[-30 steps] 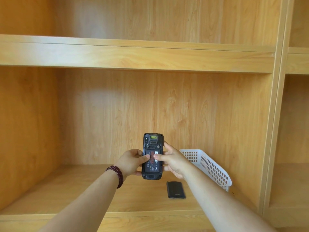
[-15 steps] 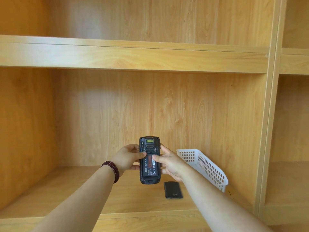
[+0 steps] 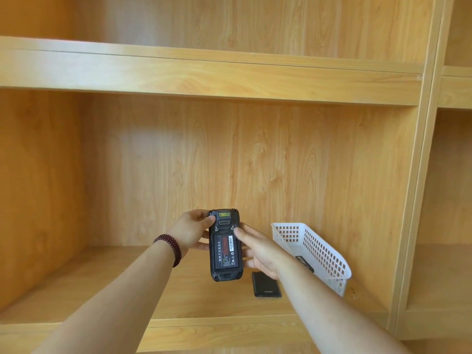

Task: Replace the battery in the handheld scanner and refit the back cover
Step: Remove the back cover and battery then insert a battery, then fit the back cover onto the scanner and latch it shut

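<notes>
I hold the black handheld scanner (image 3: 225,245) upright above the shelf, back side toward me and cover off. A battery (image 3: 225,252) with a red and white label sits in its bay. My left hand (image 3: 190,232) grips the scanner's upper left edge, thumb on the top corner. My right hand (image 3: 258,249) holds the right side, its thumb tip pressing near the latch above the battery. The black back cover (image 3: 265,287) lies flat on the shelf board, just right of and below the scanner.
A white perforated plastic basket (image 3: 321,254) stands tilted at the right of the wooden shelf (image 3: 127,277), with a dark object (image 3: 304,263) inside. An upper shelf board (image 3: 204,72) runs above. A vertical divider (image 3: 419,200) bounds the right.
My left thumb moved from the battery up to the scanner's top corner. My right thumb slid up from the battery label to the latch area. The scanner stays upright.
</notes>
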